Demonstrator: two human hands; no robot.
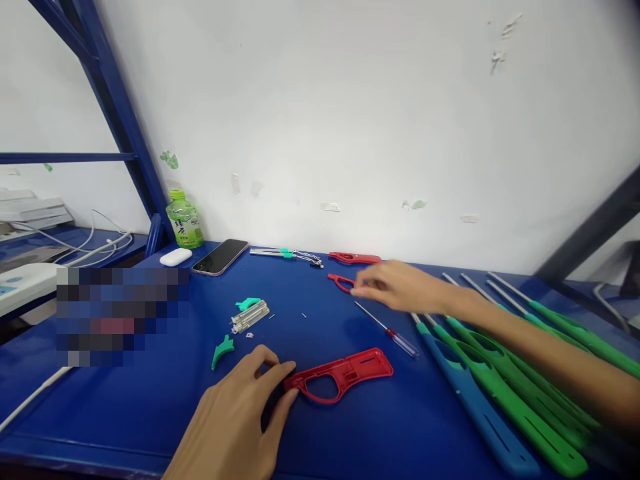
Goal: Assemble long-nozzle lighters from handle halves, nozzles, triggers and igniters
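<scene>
Between the thumb and fingers of my left hand is the narrow end of a red plastic half shell, its hollow side up, near the table's front. My right hand reaches to the back and has its fingertips closed at a second red piece with a loop, whose right part is hidden under the hand. Just behind it lies another red shell. A screwdriver with a clear handle rests in front of my right hand. Left of centre are clear tubes and green triggers.
Several green long lighters and a blue one lie at the right, under my right forearm. At the back left are a green bottle, a phone, a white case and metal rods with wires. A wall stands behind.
</scene>
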